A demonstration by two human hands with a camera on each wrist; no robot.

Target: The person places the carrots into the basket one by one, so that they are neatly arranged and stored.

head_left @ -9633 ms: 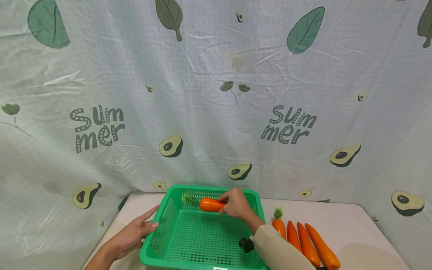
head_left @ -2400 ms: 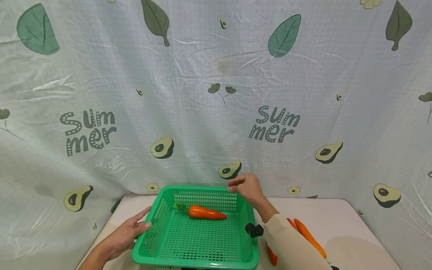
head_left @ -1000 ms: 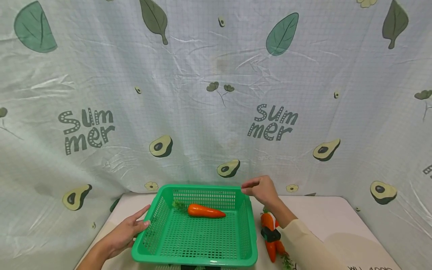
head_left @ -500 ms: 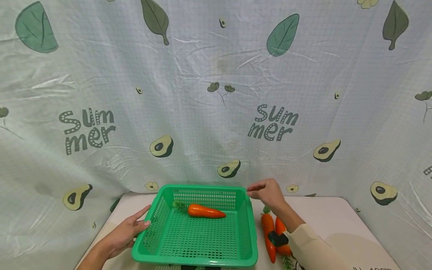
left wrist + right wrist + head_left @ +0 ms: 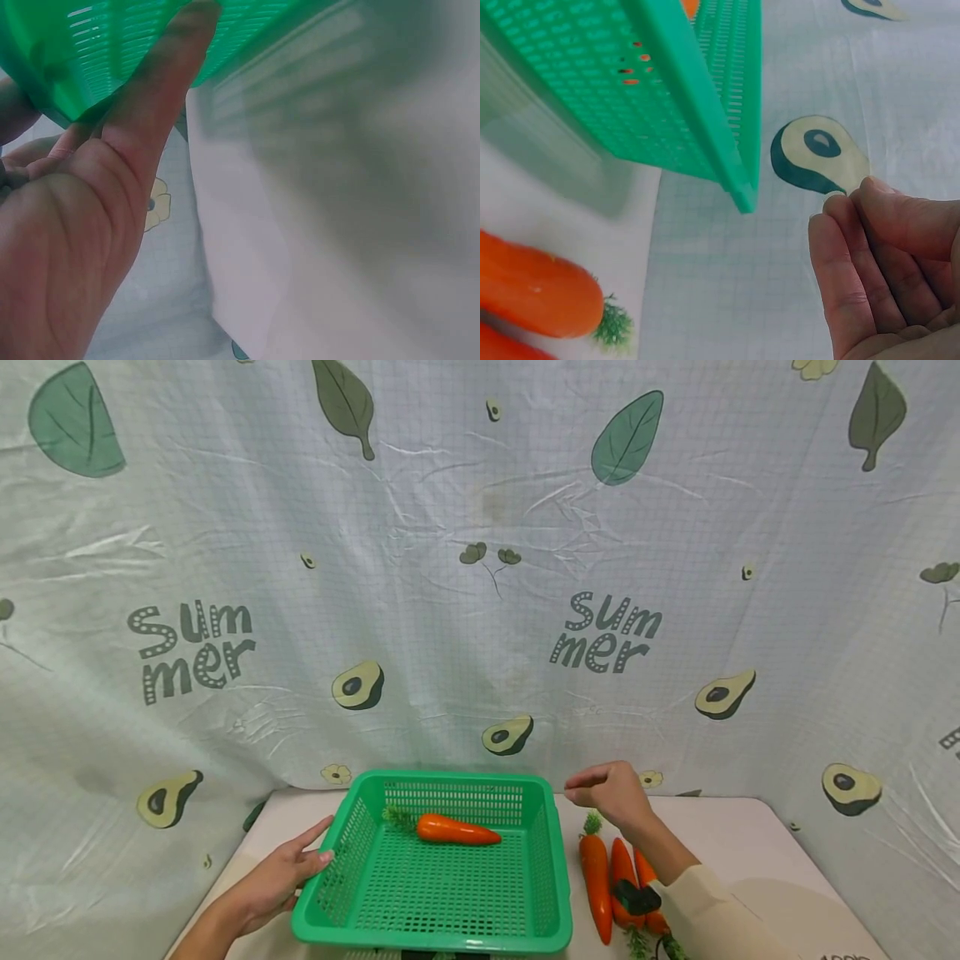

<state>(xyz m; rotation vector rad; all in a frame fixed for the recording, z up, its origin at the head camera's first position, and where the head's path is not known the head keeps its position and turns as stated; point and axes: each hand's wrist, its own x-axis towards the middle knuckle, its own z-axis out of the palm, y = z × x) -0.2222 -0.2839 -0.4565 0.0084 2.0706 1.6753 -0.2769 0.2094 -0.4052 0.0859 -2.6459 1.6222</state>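
Observation:
A green plastic basket [image 5: 450,942] stands on the table, its perforated floor visible. Inside, along the back wall, lies one orange carrot [image 5: 459,829] with its leafy top to the left. My left hand [image 5: 281,877] grips the basket's left side, thumb at the rim; in the left wrist view its index finger [image 5: 161,86] stretches along the perforated wall. Past the basket's back right corner, my right hand [image 5: 611,793] hovers with nothing in it, fingers loosely bent and thumb close to the fingertips. Below that hand, several more carrots [image 5: 596,887] lie right of the basket, some partly hidden by the right arm.
A pale table [image 5: 750,843] carries everything, its back edge meeting a printed curtain [image 5: 450,610] with avocados and leaves. A black wrist camera [image 5: 636,897] on the right arm covers part of the carrots.
Earlier my right hand held the carrot inside the basket; it now lies there released. Since then the right hand has drifted right, uncovering the carrots beside the basket. The left hand keeps its place.

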